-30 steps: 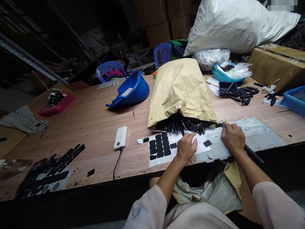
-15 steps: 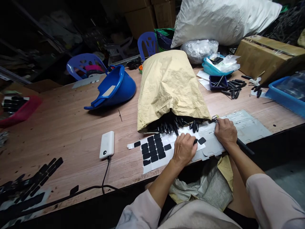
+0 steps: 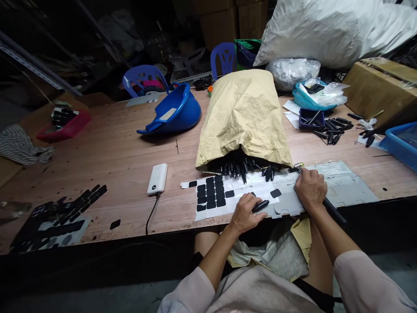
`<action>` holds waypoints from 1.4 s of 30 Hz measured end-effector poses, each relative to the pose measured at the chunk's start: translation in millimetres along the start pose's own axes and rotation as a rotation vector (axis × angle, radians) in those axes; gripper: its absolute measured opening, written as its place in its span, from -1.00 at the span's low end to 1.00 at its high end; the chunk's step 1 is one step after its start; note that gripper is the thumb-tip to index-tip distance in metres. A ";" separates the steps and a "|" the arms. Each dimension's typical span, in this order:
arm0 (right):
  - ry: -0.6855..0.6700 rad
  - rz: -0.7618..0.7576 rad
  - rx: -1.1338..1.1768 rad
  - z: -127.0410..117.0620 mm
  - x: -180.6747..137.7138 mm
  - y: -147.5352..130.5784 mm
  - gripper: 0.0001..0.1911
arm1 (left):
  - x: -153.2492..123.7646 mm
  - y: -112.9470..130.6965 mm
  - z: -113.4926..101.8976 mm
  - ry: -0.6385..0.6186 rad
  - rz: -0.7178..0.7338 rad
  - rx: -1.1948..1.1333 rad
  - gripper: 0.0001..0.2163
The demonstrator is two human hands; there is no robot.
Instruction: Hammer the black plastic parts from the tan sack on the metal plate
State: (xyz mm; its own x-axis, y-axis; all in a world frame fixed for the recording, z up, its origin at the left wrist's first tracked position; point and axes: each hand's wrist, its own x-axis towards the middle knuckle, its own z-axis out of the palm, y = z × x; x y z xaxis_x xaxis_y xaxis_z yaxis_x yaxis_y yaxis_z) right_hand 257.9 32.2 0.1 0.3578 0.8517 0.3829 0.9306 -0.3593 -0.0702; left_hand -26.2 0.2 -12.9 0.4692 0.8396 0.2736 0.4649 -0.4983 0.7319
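Observation:
My left hand is closed round a short black stick-shaped part at the table's near edge. It lies beside a white backing sheet that carries several black rounded pads. One loose black pad lies between my hands. My right hand is closed on a long black tool with a yellow tip, resting on a grey cardboard sheet. Just beyond both hands, a tan sack lies on its side with more black parts spilling from its mouth.
A white power bank with a cable lies to the left. A tipped blue basin sits further back. More black pads lie far left, a red tray behind them. Blue trays, loose black parts and a carton stand at the right.
My left hand drew back from the sack's mouth toward the table edge and now holds a black part. My right hand stayed on its tool.

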 end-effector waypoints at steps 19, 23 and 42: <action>-0.036 0.082 0.661 -64.8 -72.2 8.4 -0.53 | 13.8 -7.2 4.8 -0.103 -0.025 0.022 -0.80; -0.083 -0.085 0.789 -73.6 -120.4 -14.7 -0.59 | 15.1 -4.1 3.2 -0.107 -0.062 0.009 -0.81; -0.107 -0.304 0.698 -81.6 -136.1 -51.5 -0.59 | 18.6 4.5 -0.1 -0.118 -0.140 0.010 -0.81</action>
State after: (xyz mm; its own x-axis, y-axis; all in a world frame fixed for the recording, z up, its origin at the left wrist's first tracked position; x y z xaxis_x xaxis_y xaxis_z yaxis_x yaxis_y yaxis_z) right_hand 154.9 -96.3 26.7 0.0512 0.9194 0.3899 0.8101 0.1901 -0.5546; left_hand -15.5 13.6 -4.5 0.4838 0.8702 0.0936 0.5392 -0.3806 0.7512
